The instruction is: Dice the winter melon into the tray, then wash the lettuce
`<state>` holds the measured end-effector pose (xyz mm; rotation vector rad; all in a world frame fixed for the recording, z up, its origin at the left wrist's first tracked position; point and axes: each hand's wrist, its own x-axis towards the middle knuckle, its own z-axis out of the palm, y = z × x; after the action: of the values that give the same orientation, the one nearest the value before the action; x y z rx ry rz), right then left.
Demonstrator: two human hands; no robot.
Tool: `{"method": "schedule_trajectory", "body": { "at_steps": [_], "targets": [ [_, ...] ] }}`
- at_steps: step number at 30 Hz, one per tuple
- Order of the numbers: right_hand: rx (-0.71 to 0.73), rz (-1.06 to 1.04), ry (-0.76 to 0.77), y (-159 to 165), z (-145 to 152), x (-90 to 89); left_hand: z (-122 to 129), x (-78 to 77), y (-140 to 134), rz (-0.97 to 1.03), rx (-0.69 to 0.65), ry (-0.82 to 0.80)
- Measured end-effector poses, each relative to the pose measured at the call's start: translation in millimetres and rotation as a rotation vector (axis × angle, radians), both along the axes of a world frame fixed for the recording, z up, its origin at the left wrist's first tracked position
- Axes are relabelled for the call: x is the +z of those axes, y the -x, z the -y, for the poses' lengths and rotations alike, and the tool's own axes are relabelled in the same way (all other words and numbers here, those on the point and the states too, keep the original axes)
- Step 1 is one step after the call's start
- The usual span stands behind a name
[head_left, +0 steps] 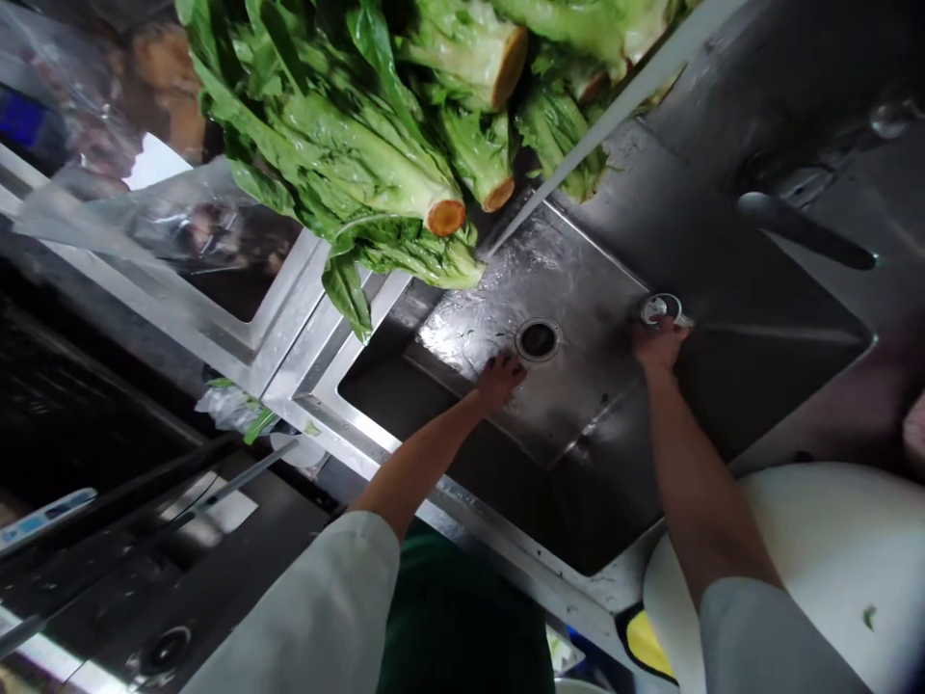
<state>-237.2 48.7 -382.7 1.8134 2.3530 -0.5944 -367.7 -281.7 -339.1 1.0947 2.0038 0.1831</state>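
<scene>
Inside the steel sink (pixel 578 395), my left hand (pixel 500 381) reaches down low beside the drain hole (pixel 539 339). Its fingers are apart, with nothing seen in them. Against the sink's right-hand part, my right hand (pixel 660 347) has its fingers around a small round metal-rimmed piece that looks like a sink strainer (pixel 661 306). Part of that piece is hidden by the fingers. The drain hole is dark and uncovered. Wet streaks shine on the sink floor around it.
Several heads of leafy green lettuce (pixel 376 164) are piled above the sink's far left edge. A pale bar (pixel 614 111) crosses diagonally there. A faucet handle (pixel 806 229) is at the upper right. At lower right stands a large white tub (pixel 831 549); plastic bags (pixel 180 217) lie left.
</scene>
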Motion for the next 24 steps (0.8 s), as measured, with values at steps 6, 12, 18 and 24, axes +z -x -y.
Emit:
{"method": "schedule_trajectory", "body": {
  "at_steps": [6, 12, 18, 24],
  "targets": [
    [-0.111, -0.001, -0.171, -39.3, 71.5, -0.2, 32.5, 4.5, 60.2, -0.124, 0.579, 0.292],
    [-0.203, 0.011, -0.079, 5.6, 182.6, -16.7, 26.1, -1.9, 46.1, -0.069, 0.886, 0.340],
    [0.340, -0.364, 0.266, 26.4, 229.8, -14.5, -2.8, -10.2, 41.7, 0.045, 0.713, -0.123],
    [-0.007, -0.218, 0.330, -56.8, 235.0, 29.4, -3.2, -13.1, 63.4, 0.638, 1.276, -0.208]
  ]
}}
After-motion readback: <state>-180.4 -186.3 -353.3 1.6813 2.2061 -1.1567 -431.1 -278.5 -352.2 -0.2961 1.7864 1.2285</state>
